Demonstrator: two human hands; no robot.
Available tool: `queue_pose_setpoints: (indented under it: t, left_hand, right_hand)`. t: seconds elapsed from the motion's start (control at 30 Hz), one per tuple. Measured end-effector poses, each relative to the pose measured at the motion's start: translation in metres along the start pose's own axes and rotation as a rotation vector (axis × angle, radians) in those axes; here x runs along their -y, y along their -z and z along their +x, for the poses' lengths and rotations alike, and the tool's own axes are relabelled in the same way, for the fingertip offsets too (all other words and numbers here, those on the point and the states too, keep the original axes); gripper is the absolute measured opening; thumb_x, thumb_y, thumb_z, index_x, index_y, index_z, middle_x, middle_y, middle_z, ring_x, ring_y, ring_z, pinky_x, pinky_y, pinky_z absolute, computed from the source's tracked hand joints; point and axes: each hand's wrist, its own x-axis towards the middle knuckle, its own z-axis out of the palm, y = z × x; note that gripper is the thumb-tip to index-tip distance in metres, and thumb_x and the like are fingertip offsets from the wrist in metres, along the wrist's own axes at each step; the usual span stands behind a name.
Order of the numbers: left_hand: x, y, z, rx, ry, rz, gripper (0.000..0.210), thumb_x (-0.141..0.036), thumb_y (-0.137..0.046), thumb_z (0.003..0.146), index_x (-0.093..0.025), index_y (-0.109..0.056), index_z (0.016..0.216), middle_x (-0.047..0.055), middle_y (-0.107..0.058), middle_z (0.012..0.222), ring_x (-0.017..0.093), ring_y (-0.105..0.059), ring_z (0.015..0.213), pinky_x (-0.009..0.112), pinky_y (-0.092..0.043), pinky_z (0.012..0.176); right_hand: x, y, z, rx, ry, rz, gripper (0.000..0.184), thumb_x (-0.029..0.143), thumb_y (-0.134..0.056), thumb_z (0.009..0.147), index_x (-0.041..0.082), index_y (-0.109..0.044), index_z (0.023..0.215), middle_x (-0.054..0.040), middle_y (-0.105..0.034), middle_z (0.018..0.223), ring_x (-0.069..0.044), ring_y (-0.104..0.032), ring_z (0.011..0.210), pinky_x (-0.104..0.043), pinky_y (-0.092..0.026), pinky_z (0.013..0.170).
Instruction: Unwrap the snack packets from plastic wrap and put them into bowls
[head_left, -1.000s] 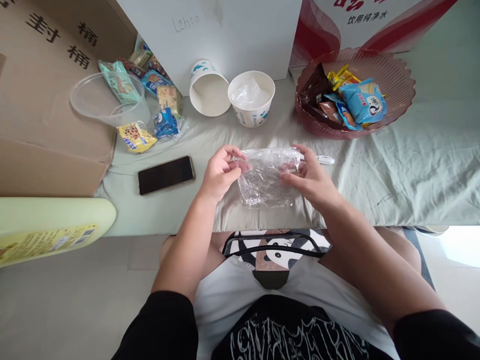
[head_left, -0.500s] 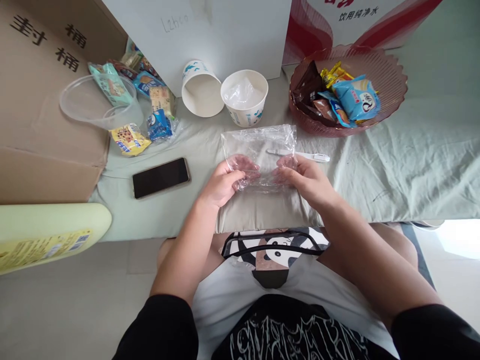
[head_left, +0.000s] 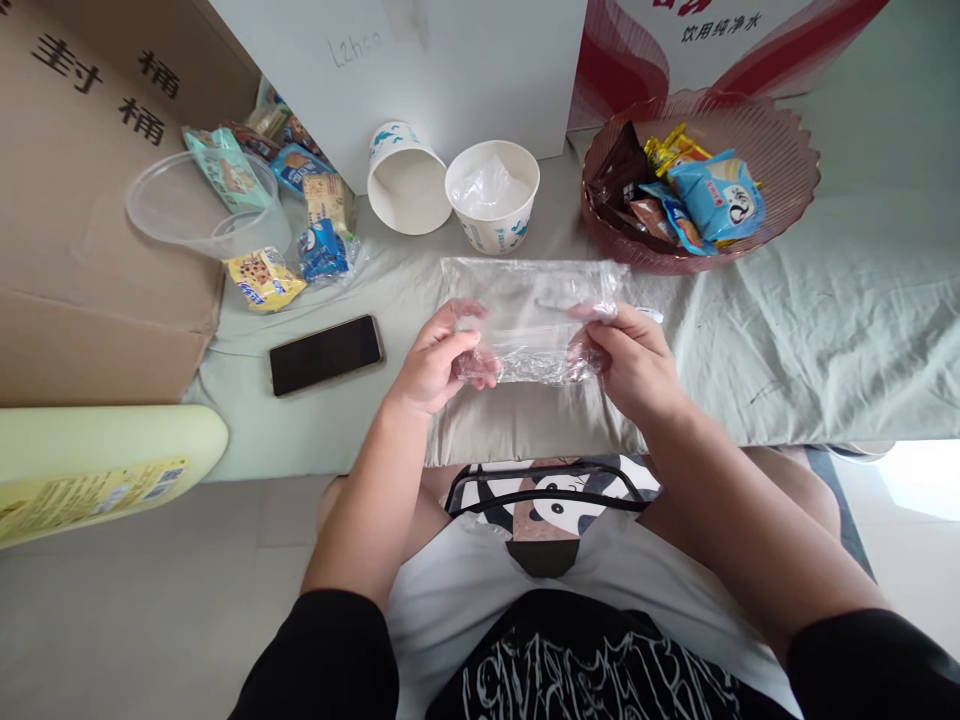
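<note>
A clear plastic bag (head_left: 529, 310) is stretched between my two hands above the cloth. My left hand (head_left: 442, 360) pinches its left edge, thumb on top and fingers behind the film. On the right edge, my right hand (head_left: 634, 355) grips the bag the same way. The end of a white, slim object (head_left: 649, 315) shows just past my right hand; the rest lies under the bag and hand. Behind the bag stands an upright paper cup (head_left: 495, 230) with crumpled clear plastic inside. A second paper cup (head_left: 409, 185) lies on its side to its left.
A pink ribbed bowl (head_left: 787, 190) of wrapped snacks stands at back right. At left are a black phone (head_left: 327, 356), a clear plastic tub (head_left: 169, 215) and several snack packets (head_left: 264, 280). Cardboard (head_left: 90, 230) and a white box (head_left: 480, 70) border the cloth-covered surface (head_left: 840, 330).
My hands have moved apart, the right one further right, pulling the bag wider and flatter. The bag now covers more of the white slim object.
</note>
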Motion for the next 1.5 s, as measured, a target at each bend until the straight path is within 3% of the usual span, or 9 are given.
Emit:
queue_pose_setpoints:
  t: [0.13,0.33,0.47,0.57,0.73,0.83,0.93,1.13,1.5]
  left_hand:
    - [-0.002,0.002,0.000,0.039,-0.050,-0.032,0.029,-0.045,-0.075,0.073,-0.022,-0.059,0.079,-0.002,-0.061,0.054,0.018,-0.066,0.049,0.028,-0.048,0.045]
    - [-0.002,0.003,0.003,0.003,-0.165,0.092,0.034,-0.052,-0.066,0.081,-0.019,-0.066,0.071,0.005,-0.069,0.074,0.017,-0.066,0.067,0.030,-0.055,0.061]
    - [0.003,0.003,0.004,-0.008,-0.198,0.162,0.024,-0.029,-0.079,0.069,-0.020,-0.065,0.086,0.000,-0.069,0.084,0.012,-0.065,0.068,0.024,-0.051,0.061]
    - [0.006,0.004,0.006,-0.053,-0.218,0.139,0.042,-0.025,-0.080,0.067,-0.024,-0.060,0.104,-0.003,-0.069,0.084,0.012,-0.067,0.067,0.023,-0.051,0.061]
    - [0.005,0.001,0.005,-0.188,-0.479,0.266,0.029,-0.028,-0.081,0.074,-0.025,-0.060,0.093,-0.002,-0.072,0.080,0.019,-0.073,0.086,0.036,-0.059,0.085]
    - [0.005,0.001,0.002,-0.208,-0.633,0.477,0.016,-0.027,-0.074,0.081,-0.024,-0.060,0.073,0.002,-0.075,0.084,0.025,-0.073,0.104,0.047,-0.055,0.102]
    - [0.007,0.005,0.000,-0.162,-0.647,0.705,0.014,-0.020,-0.068,0.081,-0.025,-0.062,0.069,0.003,-0.078,0.087,0.027,-0.071,0.108,0.050,-0.053,0.104]
    - [0.013,0.011,-0.005,-0.046,-0.590,1.014,0.013,-0.015,-0.072,0.071,-0.024,-0.064,0.068,0.002,-0.079,0.087,0.031,-0.071,0.109,0.052,-0.046,0.107]
    - [0.017,0.012,-0.003,-0.182,-0.439,0.914,0.006,-0.028,-0.067,0.086,-0.024,-0.067,0.082,-0.004,-0.058,0.061,0.014,-0.050,0.058,0.030,-0.039,0.069]
  right_hand:
    - [0.002,0.002,0.000,0.046,0.018,0.017,0.027,0.053,-0.059,0.084,0.027,-0.061,0.077,-0.0010,-0.055,0.064,-0.018,-0.052,0.054,-0.034,-0.046,0.052]
    - [0.000,0.007,0.001,-0.045,0.090,-0.124,0.043,0.059,-0.053,0.092,0.024,-0.060,0.068,-0.0015,-0.053,0.065,-0.015,-0.048,0.058,-0.032,-0.044,0.057]
    - [-0.004,0.005,0.002,-0.031,0.117,-0.095,0.032,0.053,-0.075,0.083,0.027,-0.061,0.097,0.0033,-0.057,0.071,-0.015,-0.055,0.062,-0.031,-0.049,0.061]
    - [-0.006,0.004,0.002,0.020,0.073,-0.084,0.053,0.043,-0.080,0.078,0.030,-0.055,0.123,0.0028,-0.064,0.081,-0.017,-0.063,0.067,-0.033,-0.053,0.064]
    - [-0.001,0.006,0.001,-0.060,0.335,-0.385,0.004,0.029,-0.066,0.086,0.027,-0.062,0.084,-0.0026,-0.072,0.087,-0.026,-0.071,0.094,-0.047,-0.056,0.092]
    - [0.000,0.009,0.001,-0.102,0.555,-0.608,0.008,0.022,-0.062,0.085,0.030,-0.063,0.083,-0.0035,-0.076,0.096,-0.032,-0.066,0.120,-0.055,-0.046,0.110]
    - [-0.005,0.009,0.002,-0.039,0.561,-0.808,0.010,0.025,-0.062,0.086,0.030,-0.069,0.092,-0.0052,-0.078,0.108,-0.035,-0.062,0.128,-0.056,-0.042,0.109]
    - [-0.018,0.008,0.004,0.138,0.530,-0.973,0.016,0.028,-0.059,0.094,0.026,-0.072,0.086,-0.0049,-0.080,0.094,-0.033,-0.068,0.118,-0.052,-0.040,0.101]
    - [-0.026,0.010,0.008,-0.007,0.435,-0.963,0.020,0.033,-0.060,0.092,0.026,-0.070,0.108,-0.0042,-0.074,0.080,-0.027,-0.069,0.083,-0.044,-0.049,0.088]
